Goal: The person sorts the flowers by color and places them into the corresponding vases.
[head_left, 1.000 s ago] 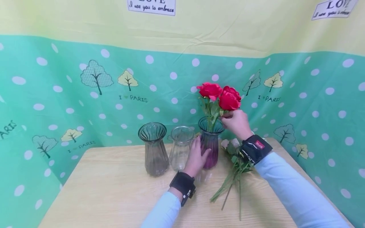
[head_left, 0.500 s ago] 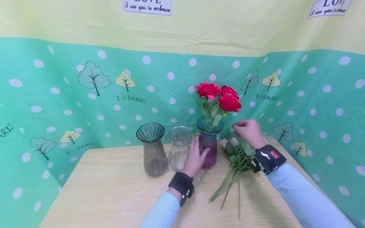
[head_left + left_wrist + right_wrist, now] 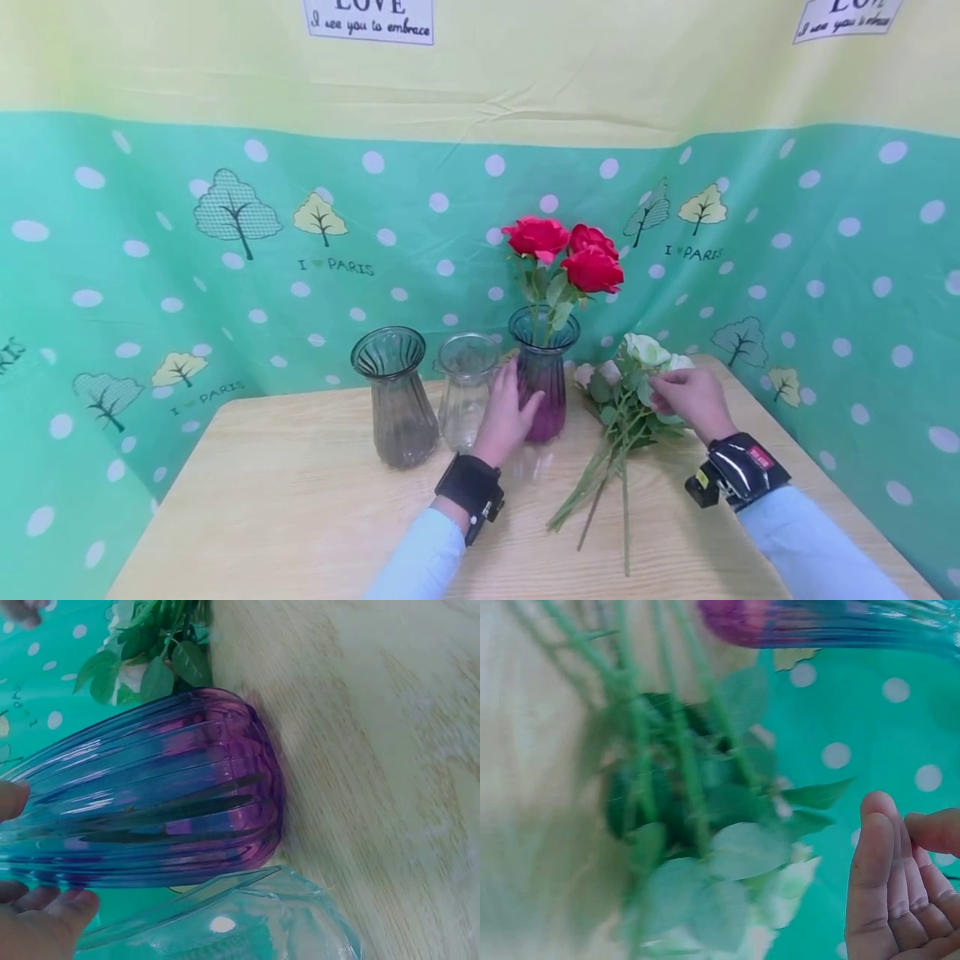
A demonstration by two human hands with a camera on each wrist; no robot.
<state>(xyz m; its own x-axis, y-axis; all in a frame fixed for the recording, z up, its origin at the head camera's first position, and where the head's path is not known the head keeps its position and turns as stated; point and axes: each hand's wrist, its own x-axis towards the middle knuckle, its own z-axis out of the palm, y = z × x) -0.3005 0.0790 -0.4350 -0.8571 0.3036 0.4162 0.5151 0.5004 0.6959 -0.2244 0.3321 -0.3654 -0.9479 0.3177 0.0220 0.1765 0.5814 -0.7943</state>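
My left hand holds a ribbed blue-and-purple glass vase, thumb on one side and fingers on the other in the left wrist view. Red roses stand in this vase, their dark stem ends visible through the glass. To the vase's right, a bunch of white and pale pink roses lies on the table, green stems pointing toward me. Over the flower end of this bunch is my right hand. In the right wrist view its fingers look relaxed, the thumb close to them, with nothing between.
A clear glass vase stands just left of the purple one, close to my left fingers. Left of that is a smoky grey vase. Behind the wooden table hangs a green dotted cloth.
My right hand has let go of the red rose at the vase's mouth and moved right and down to the white roses. The left hand stays on the vase.
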